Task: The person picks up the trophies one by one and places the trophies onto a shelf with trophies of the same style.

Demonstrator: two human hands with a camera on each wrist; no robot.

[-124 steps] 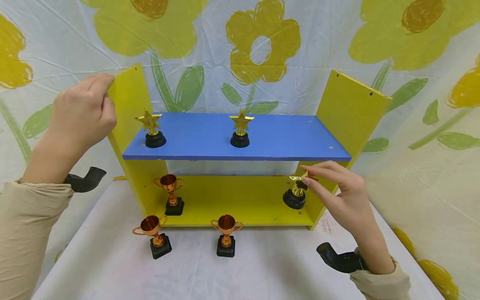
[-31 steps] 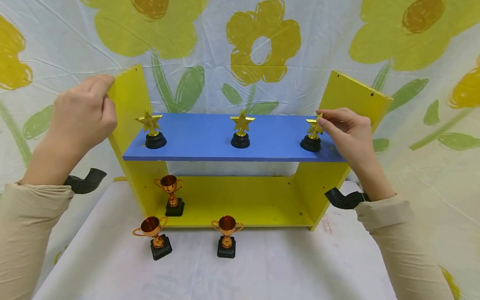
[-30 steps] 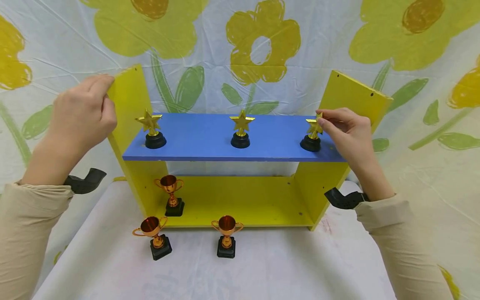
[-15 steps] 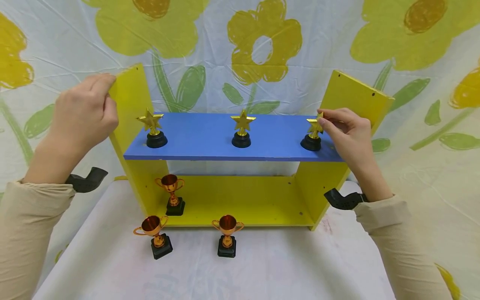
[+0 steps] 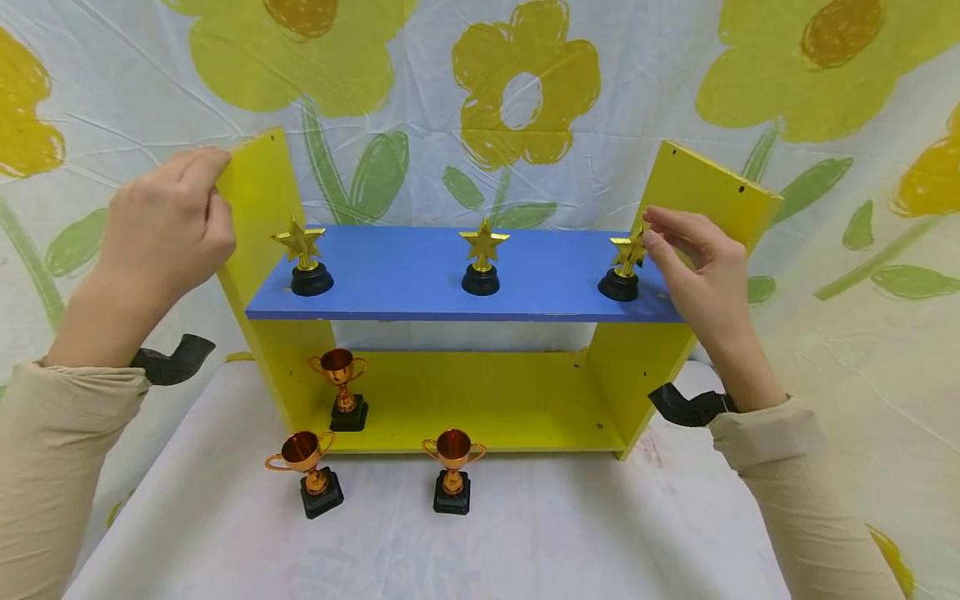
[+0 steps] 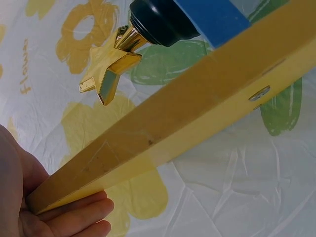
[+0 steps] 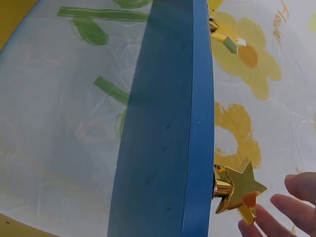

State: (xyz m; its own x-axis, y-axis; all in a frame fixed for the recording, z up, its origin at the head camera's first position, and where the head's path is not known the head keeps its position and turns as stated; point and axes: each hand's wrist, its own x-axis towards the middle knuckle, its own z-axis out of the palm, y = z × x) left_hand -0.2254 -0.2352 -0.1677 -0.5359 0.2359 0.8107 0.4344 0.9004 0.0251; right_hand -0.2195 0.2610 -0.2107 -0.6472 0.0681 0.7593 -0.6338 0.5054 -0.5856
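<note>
My left hand [image 5: 168, 221] grips the top corner of the shelf's yellow left side panel [image 5: 266, 187]. In the left wrist view the panel's end [image 6: 49, 197] lies between thumb and fingers. My right hand [image 5: 701, 262] is beside the gold star trophy [image 5: 621, 283] on the right of the blue shelf board [image 5: 555, 275]. In the right wrist view its fingers [image 7: 291, 210] are spread around the star [image 7: 244, 187], with a gap at the thumb. Two more star trophies stand upright on the board, one at left [image 5: 311, 282] and one in the middle [image 5: 480, 281].
A bronze cup trophy [image 5: 348, 412] stands on the lower yellow shelf [image 5: 480, 400] at left. Two more cups, one left [image 5: 322, 496] and one centre [image 5: 452, 492], stand on the white-covered table [image 5: 540, 533] in front. A flower-print cloth [image 5: 420, 100] hangs behind.
My right hand brought the third star trophy from in front of the lower shelf up onto the blue board's right end, then loosened its fingers. The left hand stayed on the panel.
</note>
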